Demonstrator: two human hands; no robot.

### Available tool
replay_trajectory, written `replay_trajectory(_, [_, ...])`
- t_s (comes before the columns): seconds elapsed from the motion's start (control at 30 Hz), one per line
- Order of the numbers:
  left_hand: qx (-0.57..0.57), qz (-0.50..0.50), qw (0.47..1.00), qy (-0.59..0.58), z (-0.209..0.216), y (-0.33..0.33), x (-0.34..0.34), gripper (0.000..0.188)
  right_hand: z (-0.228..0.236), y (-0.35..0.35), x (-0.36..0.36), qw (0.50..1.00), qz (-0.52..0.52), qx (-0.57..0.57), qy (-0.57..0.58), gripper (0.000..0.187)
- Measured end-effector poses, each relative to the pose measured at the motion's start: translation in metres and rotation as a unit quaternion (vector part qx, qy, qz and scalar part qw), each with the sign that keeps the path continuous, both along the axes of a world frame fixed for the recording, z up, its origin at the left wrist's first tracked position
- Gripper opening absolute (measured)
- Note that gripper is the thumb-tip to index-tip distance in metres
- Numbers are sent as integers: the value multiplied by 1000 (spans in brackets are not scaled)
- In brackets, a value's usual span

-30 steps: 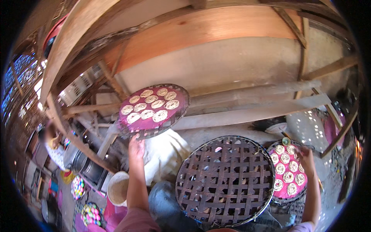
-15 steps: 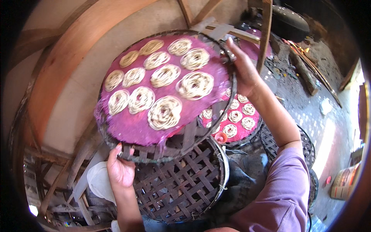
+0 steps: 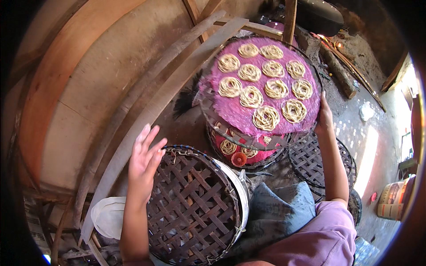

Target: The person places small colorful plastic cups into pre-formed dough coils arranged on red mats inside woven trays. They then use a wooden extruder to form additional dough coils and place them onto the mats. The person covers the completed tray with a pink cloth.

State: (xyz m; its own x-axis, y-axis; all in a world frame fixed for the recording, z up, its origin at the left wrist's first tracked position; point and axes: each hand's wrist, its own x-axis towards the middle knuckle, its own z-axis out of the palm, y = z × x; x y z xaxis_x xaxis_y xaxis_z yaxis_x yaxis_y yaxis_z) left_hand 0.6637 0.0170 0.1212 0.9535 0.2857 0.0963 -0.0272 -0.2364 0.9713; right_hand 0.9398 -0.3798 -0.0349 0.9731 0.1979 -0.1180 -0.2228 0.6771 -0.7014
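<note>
My right hand (image 3: 325, 116) grips the right rim of a round woven tray (image 3: 207, 116). A pink-purple cloth (image 3: 226, 106) lines this tray, and several coiled nests of pale noodles (image 3: 276, 88) lie spread over it. Beneath it, partly hidden, stands a second tray with a red-pink lining (image 3: 217, 141), also bearing noodle nests and a small orange-red cup (image 3: 238, 159). My left hand (image 3: 144, 162) is raised with its fingers apart, holding nothing. It is beside the rim of a bare dark lattice tray (image 3: 191, 208) resting on a white bucket (image 3: 239, 190).
More dark lattice trays (image 3: 306, 159) are stacked at the right. Long wooden beams (image 3: 146, 119) slant along the left wall. A black pot (image 3: 320, 17) stands far right near burning sticks and a log (image 3: 338, 73). A printed bucket (image 3: 391, 204) stands by the right edge.
The purple-lined tray has moved right and away, over the red-pink tray. My left hand has let go of its rim; my right hand still grips it. The bare lattice tray shows more fully.
</note>
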Motion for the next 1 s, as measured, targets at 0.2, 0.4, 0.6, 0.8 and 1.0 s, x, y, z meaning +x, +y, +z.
replay_trajectory(0.2, [53, 99, 994, -11, 0, -2, -60, 59, -72, -5, -17, 991, -37, -93, 87, 50])
replay_trajectory(0.4, [50, 186, 981, 7, 0, 2, -105, 53, -118, 20, -17, 992, -5, -74, 102, 50])
replay_trajectory(0.6, [72, 266, 961, 19, 1, 6, -152, 51, -148, 30, -16, 991, 12, -55, 124, 48])
replay_trajectory(0.8, [81, 330, 940, 37, -15, 12, -186, 47, -172, 30, -5, 984, 15, -111, 141, 44])
replay_trajectory(1.0, [123, 304, 941, 81, -32, 7, -196, 46, -178, 29, -4, 978, -5, -108, 178, 42])
